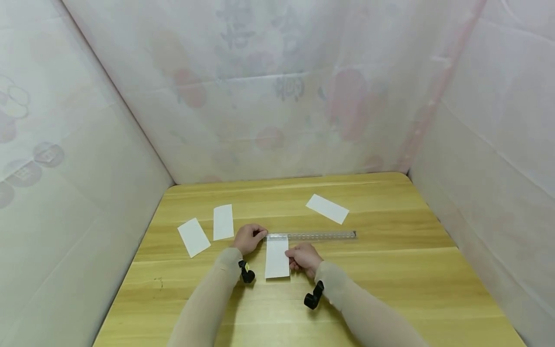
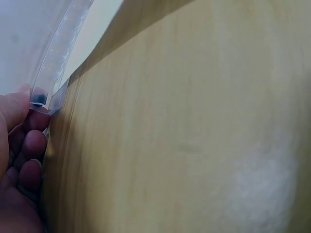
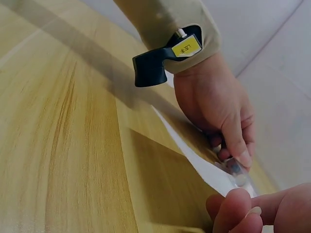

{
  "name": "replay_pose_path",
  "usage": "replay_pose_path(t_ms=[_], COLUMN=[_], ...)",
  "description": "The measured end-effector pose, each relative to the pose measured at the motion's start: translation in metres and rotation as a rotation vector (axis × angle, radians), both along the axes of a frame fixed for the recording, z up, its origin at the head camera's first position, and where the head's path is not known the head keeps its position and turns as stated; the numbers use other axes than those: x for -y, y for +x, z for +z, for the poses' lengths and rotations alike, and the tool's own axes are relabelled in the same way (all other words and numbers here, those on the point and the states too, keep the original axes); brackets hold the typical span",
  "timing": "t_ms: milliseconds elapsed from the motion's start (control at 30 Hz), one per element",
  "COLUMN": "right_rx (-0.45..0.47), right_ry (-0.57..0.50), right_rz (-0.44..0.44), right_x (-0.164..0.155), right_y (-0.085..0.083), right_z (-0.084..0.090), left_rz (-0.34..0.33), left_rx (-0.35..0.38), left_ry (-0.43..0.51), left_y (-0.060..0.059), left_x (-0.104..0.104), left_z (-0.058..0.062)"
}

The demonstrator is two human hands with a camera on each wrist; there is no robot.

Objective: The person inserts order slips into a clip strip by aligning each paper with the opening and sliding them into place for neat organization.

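Paper slip (image 1: 277,259) lies flat on the wooden surface (image 1: 390,270) just in front of the person, its long side running toward twelve o'clock and its far end tucked against the near end of a clear plastic ruler (image 1: 312,235). That ruler stretches away toward three o'clock from the slip, lying level on the wood. At nine o'clock of the slip the left hand (image 1: 248,238) sits with its fingers curled, the thumb and forefinger pinching the left end of the ruler; the left wrist view shows the clear end of the ruler (image 2: 47,94) against the fingertips (image 2: 34,145), and the right wrist view shows the same hand (image 3: 216,104) with its fingertip pressed down on that end. At three o'clock of the slip the right hand (image 1: 305,258) has its fingers bent onto the slip's right edge, holding it there; in the right wrist view its fingertips (image 3: 238,208) appear at the bottom, touching the white slip (image 3: 204,170), which looks a little lifted from the wood along that edge. Both forearms wear beige sleeves, each with a small black camera mount at the wrist. Three more white slips lie farther off on the surface: one (image 1: 193,237) at about ten o'clock near the left edge, a second (image 1: 223,221) just beside it and standing nearly straight, and a third (image 1: 327,208) at about one o'clock, beyond the ruler and angled. Pale translucent sheeting (image 1: 277,96) walls the surface on three sides.
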State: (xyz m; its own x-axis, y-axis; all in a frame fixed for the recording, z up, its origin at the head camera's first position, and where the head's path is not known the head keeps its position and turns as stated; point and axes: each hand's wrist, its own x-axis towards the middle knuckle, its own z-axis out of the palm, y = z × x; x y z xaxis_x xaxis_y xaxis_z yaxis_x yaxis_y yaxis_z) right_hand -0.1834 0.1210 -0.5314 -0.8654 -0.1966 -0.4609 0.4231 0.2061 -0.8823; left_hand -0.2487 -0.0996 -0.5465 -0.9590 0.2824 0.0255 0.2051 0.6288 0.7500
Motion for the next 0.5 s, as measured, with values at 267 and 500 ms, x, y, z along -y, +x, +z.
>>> replay_pose_path(t_ms=[267,500], right_rx=[-0.010,-0.014], right_ry=[0.017,0.010], right_rz=[-0.010,-0.034], right_x=[-0.0017,0.0011], right_y=[0.0006,0.0001], right_z=[0.0005,-0.0015], left_rz=[0.016,0.025], left_rx=[0.009,0.021], left_ry=[0.007,0.006], left_y=[0.0026,0.0033], left_x=[-0.0037,-0.0018], left_z=[0.0037,0.0039])
